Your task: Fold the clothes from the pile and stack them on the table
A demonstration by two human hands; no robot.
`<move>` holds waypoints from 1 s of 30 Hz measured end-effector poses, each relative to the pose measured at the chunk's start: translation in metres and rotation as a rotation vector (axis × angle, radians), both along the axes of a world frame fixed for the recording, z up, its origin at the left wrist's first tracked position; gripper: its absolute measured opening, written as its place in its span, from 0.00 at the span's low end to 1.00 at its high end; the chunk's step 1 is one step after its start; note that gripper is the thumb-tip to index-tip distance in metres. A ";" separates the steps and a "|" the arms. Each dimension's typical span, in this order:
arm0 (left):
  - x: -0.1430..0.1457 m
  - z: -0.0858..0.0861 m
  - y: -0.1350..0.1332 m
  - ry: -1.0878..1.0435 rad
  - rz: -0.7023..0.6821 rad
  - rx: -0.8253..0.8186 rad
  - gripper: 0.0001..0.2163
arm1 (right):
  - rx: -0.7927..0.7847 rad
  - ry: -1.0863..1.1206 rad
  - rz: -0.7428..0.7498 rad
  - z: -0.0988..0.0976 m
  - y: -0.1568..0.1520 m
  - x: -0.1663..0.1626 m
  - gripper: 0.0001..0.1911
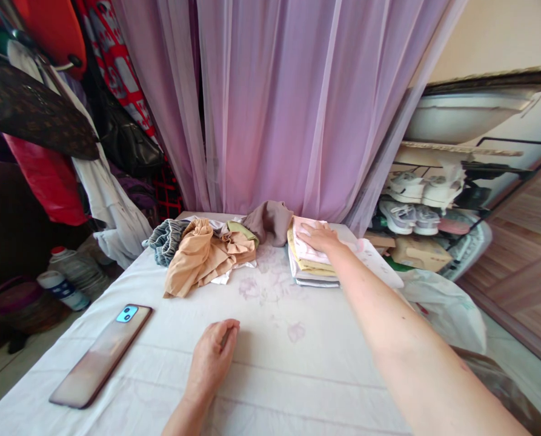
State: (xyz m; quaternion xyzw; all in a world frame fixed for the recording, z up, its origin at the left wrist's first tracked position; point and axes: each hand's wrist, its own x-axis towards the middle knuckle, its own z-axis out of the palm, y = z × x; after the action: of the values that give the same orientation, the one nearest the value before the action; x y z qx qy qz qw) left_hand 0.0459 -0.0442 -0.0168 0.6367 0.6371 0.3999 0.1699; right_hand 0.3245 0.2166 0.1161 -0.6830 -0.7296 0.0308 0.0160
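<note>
My right hand (316, 236) lies flat, fingers spread, on top of a stack of folded clothes (313, 266). The top piece is pale pink, with yellow, white and grey layers beneath it. My left hand (214, 346) rests on the white, flower-patterned cloth (297, 363) with its fingers curled in, and nothing shows in it. Beyond it is a loose heap of clothes: a tan garment (202, 254), a blue-grey one with a gathered edge (166, 242) and a green one (243, 232). A brown garment (270, 221) lies between heap and stack.
A phone (102, 357) lies face down at the left. A purple curtain (270, 109) hangs behind the table. Bags and clothes (38, 115) hang at the left above plastic bottles (74, 275). A rack with shoes (411, 203) and a basin (465, 115) stands at the right.
</note>
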 end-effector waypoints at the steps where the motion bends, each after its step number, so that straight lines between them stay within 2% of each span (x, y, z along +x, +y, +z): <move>1: 0.000 0.000 0.000 -0.001 0.002 0.000 0.12 | 0.001 -0.007 0.012 -0.002 0.001 -0.001 0.34; 5: 0.000 -0.001 0.000 -0.007 0.003 0.010 0.12 | 0.017 -0.007 0.011 0.001 -0.001 -0.001 0.33; 8: 0.000 -0.001 0.000 -0.013 -0.005 0.010 0.13 | 0.148 0.015 0.043 0.010 -0.004 -0.008 0.27; 11: 0.000 -0.001 0.000 -0.023 -0.002 0.002 0.13 | 0.321 0.076 0.110 0.018 -0.009 -0.029 0.21; 16: 0.001 -0.001 0.000 -0.059 0.000 0.001 0.13 | 0.309 0.071 0.198 0.025 -0.012 -0.066 0.17; 18: 0.001 -0.002 0.000 -0.086 0.003 -0.003 0.13 | 0.353 0.073 0.226 0.026 -0.017 -0.075 0.16; 20: 0.000 -0.003 0.001 -0.126 0.006 -0.011 0.13 | 0.407 0.087 0.321 0.023 -0.029 -0.084 0.16; 24: -0.001 -0.011 0.004 -0.288 0.083 0.010 0.16 | 0.410 0.094 0.551 0.000 -0.077 -0.109 0.14; 28: -0.005 -0.018 0.007 -0.471 0.254 0.119 0.22 | 0.393 0.140 0.726 -0.042 -0.149 -0.134 0.10; 30: -0.008 -0.018 0.008 -0.536 0.294 0.155 0.23 | 0.411 0.265 0.767 -0.060 -0.183 -0.139 0.09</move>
State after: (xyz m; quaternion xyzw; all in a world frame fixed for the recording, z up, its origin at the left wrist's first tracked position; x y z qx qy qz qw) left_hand 0.0381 -0.0362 -0.0352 0.4208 0.6223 0.6212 0.2232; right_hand 0.1853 0.0336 0.0561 -0.3362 -0.9124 -0.0241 0.2320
